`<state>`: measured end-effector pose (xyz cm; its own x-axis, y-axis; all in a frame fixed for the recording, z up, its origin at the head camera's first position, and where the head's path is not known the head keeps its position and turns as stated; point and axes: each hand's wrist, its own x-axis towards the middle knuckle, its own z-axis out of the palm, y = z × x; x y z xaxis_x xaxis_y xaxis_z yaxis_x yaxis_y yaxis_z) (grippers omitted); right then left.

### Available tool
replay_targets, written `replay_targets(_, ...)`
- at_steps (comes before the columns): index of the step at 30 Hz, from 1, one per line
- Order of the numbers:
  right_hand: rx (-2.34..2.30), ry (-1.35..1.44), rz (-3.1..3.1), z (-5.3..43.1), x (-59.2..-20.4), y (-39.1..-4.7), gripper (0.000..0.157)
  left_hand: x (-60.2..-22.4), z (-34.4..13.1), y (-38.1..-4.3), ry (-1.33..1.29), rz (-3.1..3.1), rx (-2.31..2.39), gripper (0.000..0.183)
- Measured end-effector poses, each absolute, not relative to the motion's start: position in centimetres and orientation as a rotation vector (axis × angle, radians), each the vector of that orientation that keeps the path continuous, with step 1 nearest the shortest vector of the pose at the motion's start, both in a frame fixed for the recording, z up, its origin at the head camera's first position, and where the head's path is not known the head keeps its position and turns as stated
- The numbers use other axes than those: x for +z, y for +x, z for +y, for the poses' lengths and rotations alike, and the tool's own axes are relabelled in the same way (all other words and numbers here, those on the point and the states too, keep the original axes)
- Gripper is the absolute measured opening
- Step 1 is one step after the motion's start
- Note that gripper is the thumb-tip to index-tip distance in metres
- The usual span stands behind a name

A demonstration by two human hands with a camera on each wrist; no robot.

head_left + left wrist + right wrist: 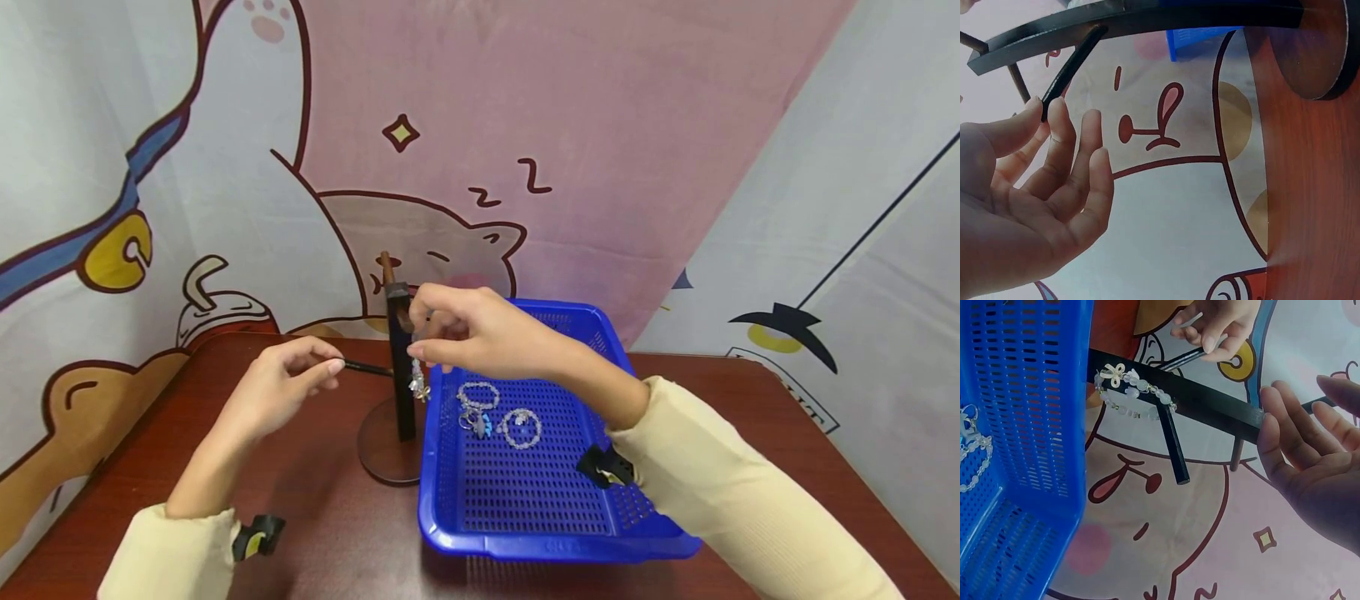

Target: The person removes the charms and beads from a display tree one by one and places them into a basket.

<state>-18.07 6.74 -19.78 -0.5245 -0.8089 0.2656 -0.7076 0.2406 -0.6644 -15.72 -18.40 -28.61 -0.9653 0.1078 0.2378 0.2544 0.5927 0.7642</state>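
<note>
A black jewelry stand (403,375) with a round base and thin pegs stands left of the basket. My left hand (1041,187) pinches the tip of one black peg (1075,69) between thumb and index finger. On the opposite peg (1174,447) hangs a pale beaded bracelet (1138,394) with a bow-shaped charm. At the stand's top, my right hand (1310,450) has its fingers loosely bent, fingertips right at the post's end. In the head view my right hand partly hides the upper stand and the bracelet.
A blue plastic basket (558,546) stands on the brown table (315,517). Inside are a clear beaded bracelet (522,428), another beaded bracelet (480,395) and a blue charm piece (486,425). Behind hangs a cartoon-printed cloth (585,150).
</note>
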Motion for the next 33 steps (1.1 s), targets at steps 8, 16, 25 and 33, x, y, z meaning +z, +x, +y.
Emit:
replay_targets(8,-1.100,-1.465,2.366,5.6,-19.6,-17.6,0.012,-28.8,-19.0,-16.7,-0.320,-2.673,-1.405,0.019)
replay_targets(16,-1.047,-1.483,2.395,4.8,-19.4,-17.4,0.012,-28.6,-18.8,-17.5,-0.322,-2.694,-1.406,0.022)
replay_targets(25,-1.011,-1.458,2.419,4.5,-19.4,-17.2,0.012,-28.5,-18.7,-18.1,-0.310,-2.702,-1.435,0.026)
replay_targets(33,-1.076,-1.384,2.401,5.3,-20.0,-17.6,0.014,-28.6,-18.8,-18.1,-0.285,-2.708,-1.454,0.027)
